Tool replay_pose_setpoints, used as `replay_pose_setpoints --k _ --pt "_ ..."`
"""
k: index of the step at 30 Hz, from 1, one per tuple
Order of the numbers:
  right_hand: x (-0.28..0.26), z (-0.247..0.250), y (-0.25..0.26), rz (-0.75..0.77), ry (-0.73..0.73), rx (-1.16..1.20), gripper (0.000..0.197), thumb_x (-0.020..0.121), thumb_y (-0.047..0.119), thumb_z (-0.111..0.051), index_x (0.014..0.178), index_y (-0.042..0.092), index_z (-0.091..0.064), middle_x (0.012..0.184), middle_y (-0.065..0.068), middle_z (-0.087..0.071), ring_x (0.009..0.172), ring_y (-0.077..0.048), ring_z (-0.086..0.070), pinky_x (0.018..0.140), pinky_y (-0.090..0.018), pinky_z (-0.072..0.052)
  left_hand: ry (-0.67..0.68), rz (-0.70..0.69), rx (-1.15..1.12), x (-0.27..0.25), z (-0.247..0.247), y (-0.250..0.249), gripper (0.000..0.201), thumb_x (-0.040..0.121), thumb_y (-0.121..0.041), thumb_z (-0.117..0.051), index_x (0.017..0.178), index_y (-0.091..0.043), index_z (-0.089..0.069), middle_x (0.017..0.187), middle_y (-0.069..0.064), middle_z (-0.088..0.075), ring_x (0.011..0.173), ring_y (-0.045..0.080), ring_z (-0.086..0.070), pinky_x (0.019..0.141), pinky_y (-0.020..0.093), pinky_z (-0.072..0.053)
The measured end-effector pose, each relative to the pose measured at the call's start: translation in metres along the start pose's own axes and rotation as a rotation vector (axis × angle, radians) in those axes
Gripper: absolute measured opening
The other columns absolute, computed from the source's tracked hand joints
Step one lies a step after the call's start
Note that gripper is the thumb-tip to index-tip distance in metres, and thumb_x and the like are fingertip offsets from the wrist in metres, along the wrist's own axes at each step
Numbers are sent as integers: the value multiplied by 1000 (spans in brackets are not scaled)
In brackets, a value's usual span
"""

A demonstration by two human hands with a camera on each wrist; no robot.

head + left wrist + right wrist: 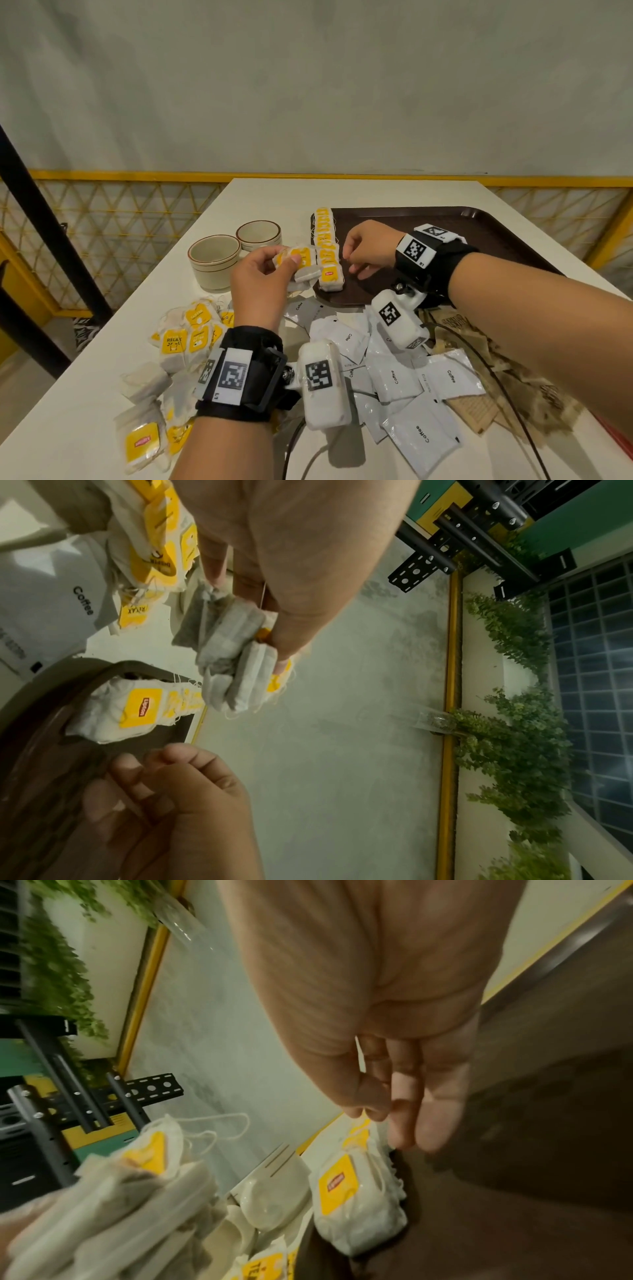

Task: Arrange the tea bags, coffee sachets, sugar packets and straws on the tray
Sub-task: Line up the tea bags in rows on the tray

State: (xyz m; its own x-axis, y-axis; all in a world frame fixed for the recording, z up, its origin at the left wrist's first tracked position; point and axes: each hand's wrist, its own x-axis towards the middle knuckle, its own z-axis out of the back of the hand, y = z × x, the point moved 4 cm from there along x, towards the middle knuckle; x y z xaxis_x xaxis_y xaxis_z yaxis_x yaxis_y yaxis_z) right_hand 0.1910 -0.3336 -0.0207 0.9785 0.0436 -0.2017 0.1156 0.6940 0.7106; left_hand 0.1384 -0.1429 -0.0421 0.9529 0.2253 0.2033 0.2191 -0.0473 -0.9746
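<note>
Several tea bags (pixel 297 265) sit pinched in the left hand (pixel 262 279) fingers (pixel 219 558), held beside the tray (pixel 486 219) as ready stock. Right hand (pixel 368 248) fingers (pixel 407 1110) hang loosely curled, holding nothing, over the row (pixel 327 250) along the tray's left edge, probably straightening it. Bags: white paper, yellow tags, loose strings.

We count two cups (pixel 215 259) and one tray (pixel 486 229); six coffee sachets (pixel 395 376) with a readable label; tea bags (pixel 183 342) overlap too much to count
</note>
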Motion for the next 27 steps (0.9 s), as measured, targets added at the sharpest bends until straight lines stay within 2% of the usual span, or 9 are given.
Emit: replay_pose_setpoints --k 4,7,9,12,16,21,23,25,27 --pt "0 -1 -2 -47 21 37 11 91 -2 -54 93 0 -65 91 -15 -65 90 -23 -66 77 -34 -58 -3 -11 7 -1 0 -1 13 80 -11 -73 87 -21 -68 89 13 -71 78 19 -64 75 35 -56" --pt "11 -9 -8 -26 16 -49 23 84 -1 -63 106 0 -69 98 -12 -70 93 -26 -68 87 -41 -56 -4 -12 9 -2 0 -1 13 80 -11 -74 85 -22 -68 88 14 -70 78 20 -64 78 40 -56" --pt "19 -15 -12 -25 -4 -31 29 80 5 -65 109 2 -68 102 -14 -71 93 -28 -69 86 -42 -57 -4 -12 10 -1 1 -1 13 80 -11 -74 85 -21 -68 86 12 -70 76 18 -64 78 40 -56" --pt "34 -21 -16 -18 -12 -34 35 77 9 -64 111 3 -66 107 -18 -68 100 -33 -67 86 -45 -56 4 -1 -4 0 0 1 13 80 -9 -73 88 -18 -68 83 8 -69 75 17 -64 77 37 -56" --pt "33 -19 -7 -1 -59 -88 37 82 8 -57 118 5 -63 117 -18 -64 109 -35 -61 95 -46 -51 7 9 -17 1 0 4 14 80 -10 -74 88 -20 -68 85 9 -70 79 21 -66 78 40 -57" --pt "19 -12 2 27 -61 -89 36 89 3 -50 124 4 -59 124 -21 -60 116 -36 -57 98 -45 -48 20 -16 -14 1 -2 3 16 80 -9 -73 84 -22 -67 83 5 -69 74 12 -64 67 22 -54" --pt "8 -3 8 63 -71 33 36 92 1 -48 127 3 -57 127 -20 -59 118 -35 -56 99 -45 -48 27 0 -27 1 -4 1 16 79 -9 -74 83 -22 -67 84 6 -70 76 14 -65 68 24 -54" --pt "-7 7 18 83 -5 269 36 96 4 -49 132 6 -52 128 -13 -60 116 -26 -58 98 -40 -49 47 15 -35 4 -10 -4 16 78 -9 -75 82 -23 -67 84 6 -71 77 16 -66 70 26 -54" --pt "-22 17 29 125 108 438 32 97 11 -51 129 6 -54 113 -9 -65 99 -19 -62 86 -34 -53 91 -7 11 12 -20 -14 16 77 -9 -76 84 -21 -68 86 9 -71 79 18 -65 72 29 -55"
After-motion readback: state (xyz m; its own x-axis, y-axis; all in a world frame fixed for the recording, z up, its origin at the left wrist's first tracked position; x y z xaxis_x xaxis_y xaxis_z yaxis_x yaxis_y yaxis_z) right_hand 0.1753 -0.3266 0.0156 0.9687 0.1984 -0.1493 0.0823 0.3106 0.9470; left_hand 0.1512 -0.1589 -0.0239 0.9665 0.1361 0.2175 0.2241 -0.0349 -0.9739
